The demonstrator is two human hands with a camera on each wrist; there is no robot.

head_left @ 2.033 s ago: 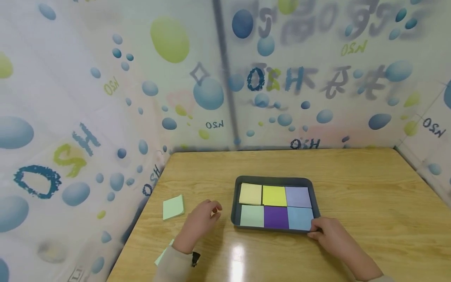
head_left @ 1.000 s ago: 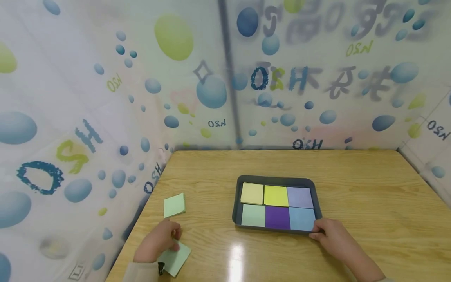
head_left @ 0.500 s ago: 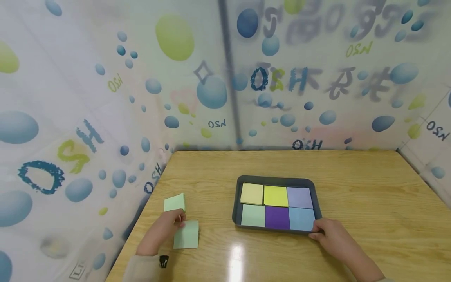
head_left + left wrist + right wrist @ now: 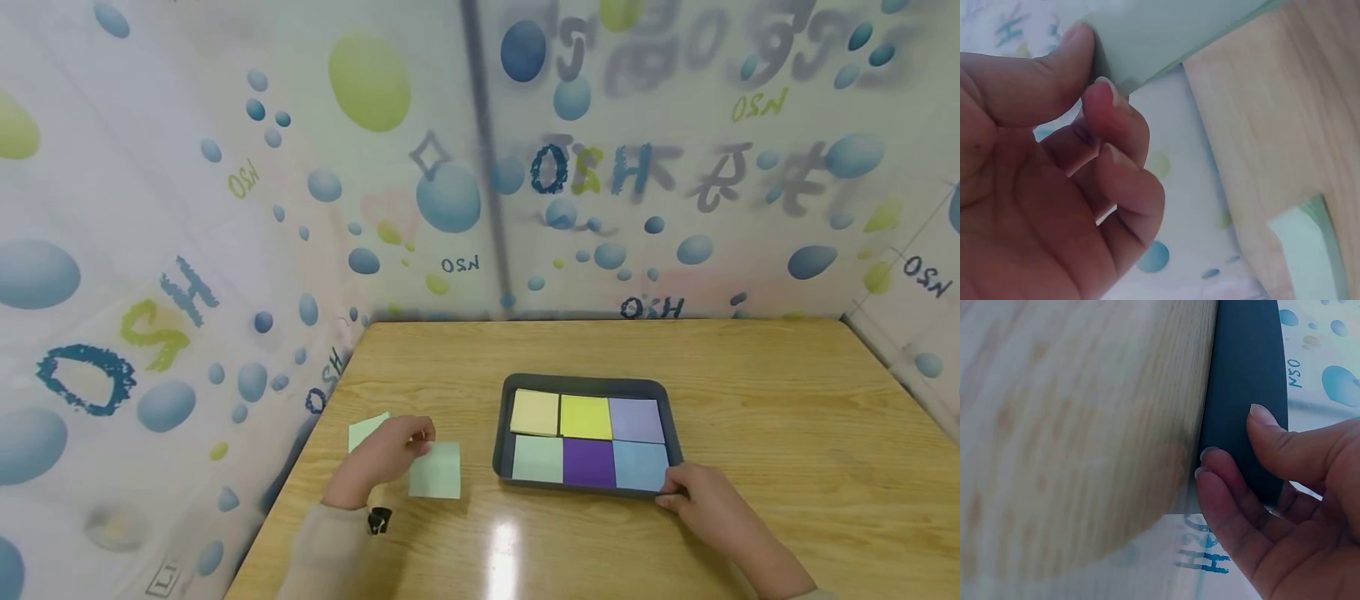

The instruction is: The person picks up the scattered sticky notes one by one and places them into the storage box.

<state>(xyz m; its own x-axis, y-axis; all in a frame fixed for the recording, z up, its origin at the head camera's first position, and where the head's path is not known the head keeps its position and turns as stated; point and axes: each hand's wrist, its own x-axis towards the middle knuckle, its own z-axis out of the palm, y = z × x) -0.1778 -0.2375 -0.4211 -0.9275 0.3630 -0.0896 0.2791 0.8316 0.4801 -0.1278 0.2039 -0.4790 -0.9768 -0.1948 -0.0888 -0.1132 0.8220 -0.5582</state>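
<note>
My left hand (image 4: 392, 451) pinches the corner of a pale green sticky note pad (image 4: 437, 472) between thumb and fingertips, left of the tray. In the left wrist view the pad (image 4: 1166, 34) stretches away from the thumb tip. My right hand (image 4: 701, 498) grips the near right corner of a dark grey tray (image 4: 585, 386), thumb on top and fingers on its side in the right wrist view. Six-sided rows aside, the tray bears several square pads: cream (image 4: 535, 412), yellow (image 4: 586, 417), lavender (image 4: 636, 420), pale green (image 4: 537, 459), purple (image 4: 588, 462) and blue (image 4: 640, 465).
Another pale green pad (image 4: 365, 428) lies on the wooden table (image 4: 787, 400) at the left, partly hidden behind my left hand. A curtain (image 4: 645, 108) printed with blue and green drops hangs behind the table and along both sides.
My left hand reached down to the nearer green pad at the left, took hold of it, and carried it rightward and away from me towards the tray. My right hand stayed at the tray corner.
</note>
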